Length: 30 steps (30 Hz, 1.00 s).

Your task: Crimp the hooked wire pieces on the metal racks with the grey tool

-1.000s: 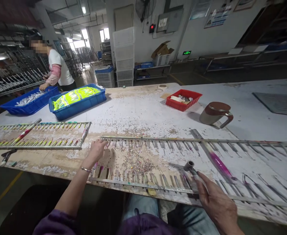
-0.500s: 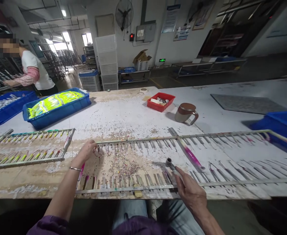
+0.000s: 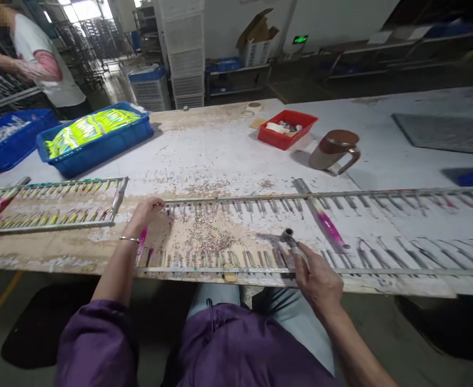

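Note:
A long metal rack with rows of empty clips lies across the table in front of me. My left hand rests on its left end, fingers curled against the far rail and the first clips. My right hand is closed around a short metal tube tool at the rack's near rail. A pink-stained crossbar spans the rack just right of that hand. Fine paint flakes litter the table between the rails.
A second rack full of yellow-green pieces lies to the left. Behind it stand a blue crate of yellow-green packets, a red tray and a brown mug. Another person works at the far left by a second blue crate.
The view has tilted down and closer. My left hand stays on the rack's left end; my right hand with the tube tool has barely shifted along the near rail.

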Each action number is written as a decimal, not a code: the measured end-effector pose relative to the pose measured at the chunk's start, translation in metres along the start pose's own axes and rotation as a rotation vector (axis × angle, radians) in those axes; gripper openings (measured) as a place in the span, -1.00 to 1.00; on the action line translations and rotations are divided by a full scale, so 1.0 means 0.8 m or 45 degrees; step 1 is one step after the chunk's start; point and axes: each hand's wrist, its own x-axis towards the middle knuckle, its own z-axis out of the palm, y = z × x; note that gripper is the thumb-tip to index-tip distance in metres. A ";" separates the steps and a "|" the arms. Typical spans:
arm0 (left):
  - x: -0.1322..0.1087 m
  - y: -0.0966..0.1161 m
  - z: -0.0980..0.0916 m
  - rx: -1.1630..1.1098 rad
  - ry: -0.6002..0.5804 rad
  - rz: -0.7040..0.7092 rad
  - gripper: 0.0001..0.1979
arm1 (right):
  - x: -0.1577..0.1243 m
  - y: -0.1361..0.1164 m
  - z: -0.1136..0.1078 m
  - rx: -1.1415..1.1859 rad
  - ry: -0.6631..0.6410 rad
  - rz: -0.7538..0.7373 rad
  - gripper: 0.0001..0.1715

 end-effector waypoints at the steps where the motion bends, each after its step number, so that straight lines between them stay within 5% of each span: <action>1: -0.001 0.002 0.004 -0.018 0.028 -0.024 -0.79 | -0.001 0.001 0.001 -0.019 0.024 -0.011 -0.44; 11: -0.007 -0.010 0.041 -0.372 0.224 -0.121 -0.87 | -0.001 0.000 -0.002 -0.078 0.010 0.038 -0.38; 21: -0.003 -0.009 0.043 -0.431 0.243 -0.140 -0.90 | 0.000 0.001 -0.001 -0.003 -0.053 0.056 -0.36; 30: 0.005 -0.028 0.047 -0.462 0.142 -0.155 -0.74 | 0.026 -0.009 -0.020 0.070 -0.285 0.075 -0.40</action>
